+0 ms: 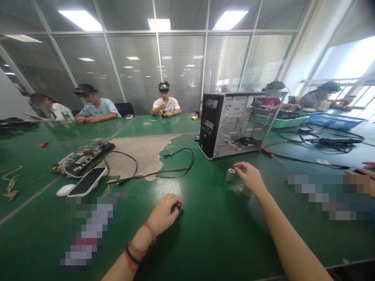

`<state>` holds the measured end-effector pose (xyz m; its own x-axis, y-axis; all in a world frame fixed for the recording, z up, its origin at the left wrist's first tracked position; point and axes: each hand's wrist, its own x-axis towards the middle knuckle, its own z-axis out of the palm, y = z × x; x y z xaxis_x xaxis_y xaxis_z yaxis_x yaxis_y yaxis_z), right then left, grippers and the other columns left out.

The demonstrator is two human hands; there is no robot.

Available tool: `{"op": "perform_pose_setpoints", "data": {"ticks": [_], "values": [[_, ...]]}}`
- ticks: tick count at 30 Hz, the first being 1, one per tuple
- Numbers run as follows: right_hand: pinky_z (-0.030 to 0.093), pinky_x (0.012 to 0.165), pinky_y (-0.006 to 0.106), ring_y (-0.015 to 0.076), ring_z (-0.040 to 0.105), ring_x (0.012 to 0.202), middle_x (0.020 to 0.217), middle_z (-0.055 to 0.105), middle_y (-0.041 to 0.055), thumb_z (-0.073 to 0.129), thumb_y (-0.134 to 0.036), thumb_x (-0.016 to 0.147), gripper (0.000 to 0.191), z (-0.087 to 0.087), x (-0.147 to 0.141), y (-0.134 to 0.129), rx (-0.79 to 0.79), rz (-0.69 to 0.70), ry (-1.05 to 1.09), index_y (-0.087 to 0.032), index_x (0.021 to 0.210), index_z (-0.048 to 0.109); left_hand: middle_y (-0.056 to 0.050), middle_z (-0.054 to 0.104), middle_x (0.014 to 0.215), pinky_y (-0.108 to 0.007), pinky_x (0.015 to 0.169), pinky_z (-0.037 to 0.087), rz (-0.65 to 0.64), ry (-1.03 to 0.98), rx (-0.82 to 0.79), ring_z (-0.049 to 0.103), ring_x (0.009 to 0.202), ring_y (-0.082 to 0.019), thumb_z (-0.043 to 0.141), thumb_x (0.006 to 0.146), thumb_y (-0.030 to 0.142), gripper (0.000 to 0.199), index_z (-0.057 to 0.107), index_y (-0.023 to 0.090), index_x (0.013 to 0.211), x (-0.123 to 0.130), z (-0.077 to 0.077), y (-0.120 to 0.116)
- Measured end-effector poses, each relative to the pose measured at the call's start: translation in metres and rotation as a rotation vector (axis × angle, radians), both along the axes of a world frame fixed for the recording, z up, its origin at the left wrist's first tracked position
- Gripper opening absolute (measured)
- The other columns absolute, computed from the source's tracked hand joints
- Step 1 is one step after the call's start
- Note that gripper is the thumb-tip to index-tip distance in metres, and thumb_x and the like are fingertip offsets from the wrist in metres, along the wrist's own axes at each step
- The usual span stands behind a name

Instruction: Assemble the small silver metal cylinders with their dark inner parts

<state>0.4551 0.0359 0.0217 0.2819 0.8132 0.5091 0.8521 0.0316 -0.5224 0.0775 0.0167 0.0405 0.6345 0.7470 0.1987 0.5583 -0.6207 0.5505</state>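
Note:
My left hand point(167, 208) rests low over the green table with its fingers curled round a small black part point(175, 207); its kind is not clear. My right hand point(250, 176) reaches forward, thumb and fingertips pinched together at the upper edge of a small grey metal cylinder point(230, 175) with an opening in its top. Whatever lies between those fingertips is too small to make out. A second grey cylinder point(247, 191) stands partly hidden under the right hand. Behind them is an opened black and silver computer case point(225, 125).
A red-handled screwdriver point(267, 152) lies beside the case. Black cables point(175, 171), a phone point(88, 181), a white mouse point(65, 190) and a circuit board assembly point(82, 156) are on the left. Baskets point(336, 120) stand at the right. A co-worker's hand point(360, 179) is at the right edge.

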Motion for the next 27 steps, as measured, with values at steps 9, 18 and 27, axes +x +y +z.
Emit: {"op": "perform_pose_setpoints", "data": {"ticks": [9, 18, 27], "values": [[0.041, 0.073, 0.029, 0.0182, 0.058, 0.078, 0.081, 0.063, 0.0033, 0.051, -0.028, 0.077, 0.017, -0.014, 0.0, 0.017, -0.096, 0.034, -0.057, -0.021, 0.085, 0.065, -0.005, 0.061, 0.088, -0.031, 0.083, 0.042, -0.001, 0.008, 0.006, 0.054, 0.088, -0.019, 0.044, 0.075, 0.006, 0.023, 0.06, 0.018, 0.087, -0.001, 0.0, 0.0], [0.042, 0.074, 0.031, 0.0206, 0.057, 0.083, 0.085, 0.062, 0.0048, 0.053, -0.03, 0.077, 0.018, -0.016, -0.004, 0.013, -0.089, -0.029, -0.088, -0.021, 0.09, 0.063, -0.004, 0.061, 0.088, -0.03, 0.084, 0.042, 0.002, 0.003, 0.011, 0.054, 0.089, -0.018, 0.043, 0.075, 0.006, 0.024, 0.06, 0.019, 0.087, 0.0, 0.002, -0.001], [0.044, 0.083, 0.034, 0.0245, 0.057, 0.099, 0.106, 0.059, 0.0097, 0.057, -0.042, 0.074, 0.037, 0.001, 0.012, -0.011, -0.181, 0.05, 0.05, -0.021, 0.104, 0.059, -0.004, 0.06, 0.088, -0.031, 0.083, 0.042, 0.004, 0.013, 0.016, 0.054, 0.089, -0.019, 0.042, 0.076, 0.007, 0.024, 0.06, 0.019, 0.086, 0.0, 0.001, 0.0]]}}
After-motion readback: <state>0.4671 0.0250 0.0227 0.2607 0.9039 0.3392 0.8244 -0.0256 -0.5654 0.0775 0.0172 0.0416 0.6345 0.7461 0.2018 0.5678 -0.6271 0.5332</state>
